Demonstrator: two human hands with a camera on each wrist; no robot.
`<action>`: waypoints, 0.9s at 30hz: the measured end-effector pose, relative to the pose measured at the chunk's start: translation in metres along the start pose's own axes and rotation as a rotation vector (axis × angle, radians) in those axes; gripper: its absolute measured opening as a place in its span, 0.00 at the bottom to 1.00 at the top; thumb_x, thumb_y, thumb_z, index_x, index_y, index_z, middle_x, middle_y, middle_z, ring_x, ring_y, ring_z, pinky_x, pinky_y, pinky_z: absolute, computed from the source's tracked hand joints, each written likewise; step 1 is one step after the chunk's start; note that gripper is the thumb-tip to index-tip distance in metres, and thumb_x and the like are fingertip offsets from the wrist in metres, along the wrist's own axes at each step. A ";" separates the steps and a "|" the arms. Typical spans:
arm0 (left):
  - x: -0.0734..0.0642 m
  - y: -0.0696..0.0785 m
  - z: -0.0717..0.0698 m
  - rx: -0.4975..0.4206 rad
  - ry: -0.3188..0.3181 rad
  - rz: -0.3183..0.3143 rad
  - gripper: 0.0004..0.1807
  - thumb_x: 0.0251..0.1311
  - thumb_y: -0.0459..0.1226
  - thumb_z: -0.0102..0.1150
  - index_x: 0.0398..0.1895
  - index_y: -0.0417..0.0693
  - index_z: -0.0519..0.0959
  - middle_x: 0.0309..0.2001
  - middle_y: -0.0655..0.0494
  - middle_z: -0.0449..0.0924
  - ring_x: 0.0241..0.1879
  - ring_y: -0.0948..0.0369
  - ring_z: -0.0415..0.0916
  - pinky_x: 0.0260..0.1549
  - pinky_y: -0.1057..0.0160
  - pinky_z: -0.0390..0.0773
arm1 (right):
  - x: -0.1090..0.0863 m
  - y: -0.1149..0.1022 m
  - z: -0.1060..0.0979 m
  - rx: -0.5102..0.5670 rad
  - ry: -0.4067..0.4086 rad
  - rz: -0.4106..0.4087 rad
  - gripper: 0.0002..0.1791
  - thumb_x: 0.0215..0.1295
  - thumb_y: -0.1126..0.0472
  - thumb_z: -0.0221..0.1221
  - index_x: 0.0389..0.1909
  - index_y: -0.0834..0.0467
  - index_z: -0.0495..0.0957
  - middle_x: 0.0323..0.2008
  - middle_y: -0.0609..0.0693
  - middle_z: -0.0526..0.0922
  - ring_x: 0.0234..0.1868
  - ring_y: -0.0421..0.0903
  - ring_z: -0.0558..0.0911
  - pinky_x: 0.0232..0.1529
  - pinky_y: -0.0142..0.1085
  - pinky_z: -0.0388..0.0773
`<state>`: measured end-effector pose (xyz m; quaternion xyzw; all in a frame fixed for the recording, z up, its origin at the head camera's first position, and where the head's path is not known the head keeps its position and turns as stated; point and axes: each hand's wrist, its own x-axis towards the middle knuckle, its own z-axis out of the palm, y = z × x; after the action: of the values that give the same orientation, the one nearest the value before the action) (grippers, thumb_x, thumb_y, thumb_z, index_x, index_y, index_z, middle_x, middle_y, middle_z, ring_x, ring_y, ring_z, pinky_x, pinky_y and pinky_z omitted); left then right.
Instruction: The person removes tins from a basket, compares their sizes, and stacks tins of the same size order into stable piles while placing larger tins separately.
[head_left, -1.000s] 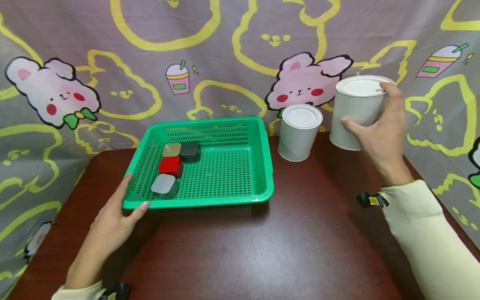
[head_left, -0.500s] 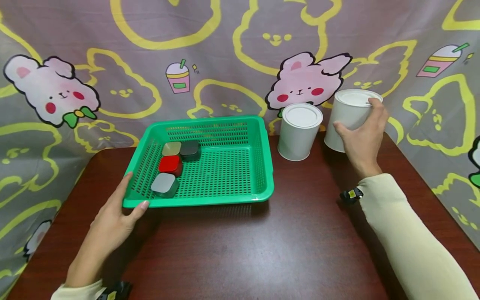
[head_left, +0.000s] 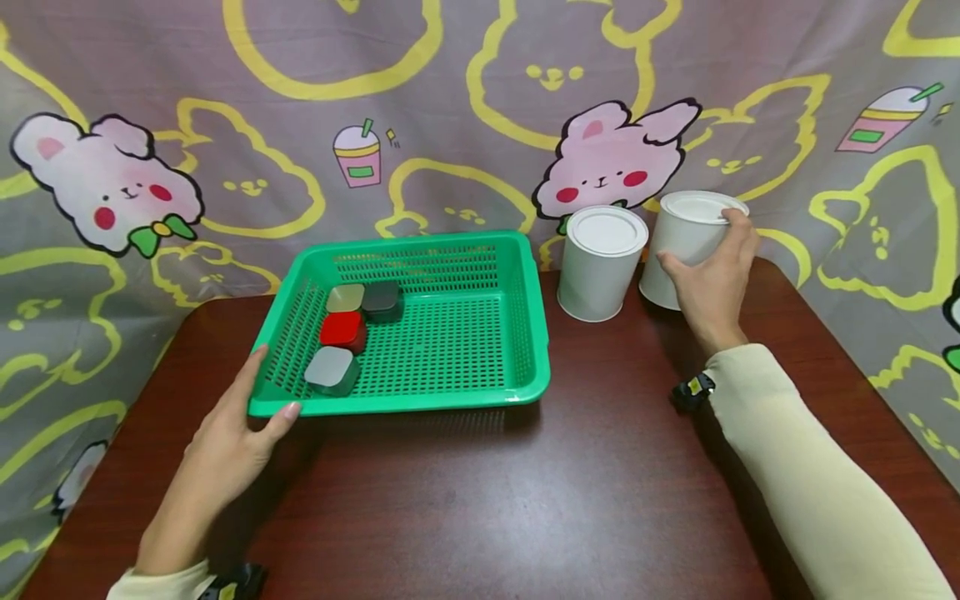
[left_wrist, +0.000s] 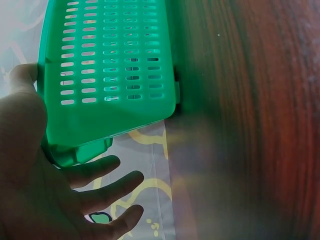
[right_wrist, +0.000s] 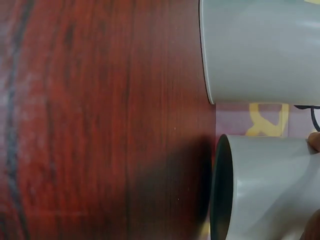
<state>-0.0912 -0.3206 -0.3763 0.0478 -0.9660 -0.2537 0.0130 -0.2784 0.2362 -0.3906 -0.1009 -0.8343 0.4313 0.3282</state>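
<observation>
My right hand (head_left: 712,283) grips the right-hand paint can (head_left: 686,237), pale grey with a white lid. The thumb lies on its side and fingers reach over the lid's edge. In the right wrist view its dark underside (right_wrist: 222,190) shows, so it looks slightly raised or tipped. A smaller matching can (head_left: 600,267) stands upright just left of it. My left hand (head_left: 225,442) touches the near left corner of a green plastic basket (head_left: 405,406), thumb at the front rim. In the left wrist view its other fingers (left_wrist: 107,195) are spread and fairly straight.
Inside the basket's left side sit several small blocks: a beige one (head_left: 346,297), a dark grey one (head_left: 382,300), a red one (head_left: 343,331) and a light grey one (head_left: 332,369). A patterned curtain (head_left: 450,108) hangs behind the brown table (head_left: 480,500).
The right hand has brought the held can down and left, closer to the smaller can. The left hand and the basket have stayed put.
</observation>
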 end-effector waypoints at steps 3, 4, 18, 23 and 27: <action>0.000 0.001 -0.001 -0.004 -0.003 0.002 0.52 0.73 0.59 0.56 0.87 0.66 0.33 0.83 0.34 0.48 0.71 0.26 0.60 0.51 0.18 0.63 | -0.002 0.000 -0.001 -0.007 -0.010 -0.001 0.48 0.58 0.57 0.75 0.74 0.56 0.57 0.73 0.59 0.61 0.76 0.54 0.64 0.74 0.44 0.64; 0.000 0.001 -0.001 -0.004 -0.006 0.002 0.52 0.73 0.59 0.56 0.87 0.66 0.33 0.83 0.34 0.48 0.71 0.26 0.60 0.52 0.18 0.62 | -0.003 0.000 -0.002 -0.011 -0.014 0.001 0.48 0.58 0.58 0.75 0.74 0.56 0.57 0.73 0.60 0.61 0.76 0.54 0.64 0.74 0.44 0.64; 0.001 0.002 0.001 -0.002 -0.009 -0.013 0.52 0.73 0.60 0.55 0.87 0.67 0.33 0.83 0.33 0.49 0.70 0.26 0.61 0.51 0.18 0.63 | -0.016 0.001 -0.009 -0.075 -0.092 0.010 0.50 0.57 0.57 0.77 0.73 0.60 0.56 0.73 0.64 0.59 0.75 0.63 0.66 0.75 0.54 0.66; 0.000 0.000 0.001 -0.006 -0.011 -0.010 0.52 0.73 0.59 0.56 0.87 0.65 0.33 0.82 0.32 0.49 0.69 0.26 0.61 0.52 0.19 0.64 | -0.016 0.000 -0.009 -0.076 -0.091 0.005 0.49 0.57 0.58 0.76 0.73 0.61 0.56 0.72 0.65 0.58 0.75 0.63 0.65 0.75 0.53 0.66; 0.001 -0.001 0.002 -0.028 -0.014 0.001 0.53 0.74 0.57 0.58 0.87 0.63 0.34 0.81 0.30 0.50 0.70 0.27 0.60 0.56 0.20 0.63 | -0.016 0.000 -0.009 -0.079 -0.085 0.003 0.49 0.56 0.58 0.77 0.72 0.61 0.56 0.72 0.65 0.59 0.76 0.61 0.64 0.76 0.52 0.65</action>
<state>-0.0918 -0.3205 -0.3781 0.0455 -0.9624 -0.2677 0.0070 -0.2606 0.2347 -0.3947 -0.0967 -0.8636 0.4025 0.2878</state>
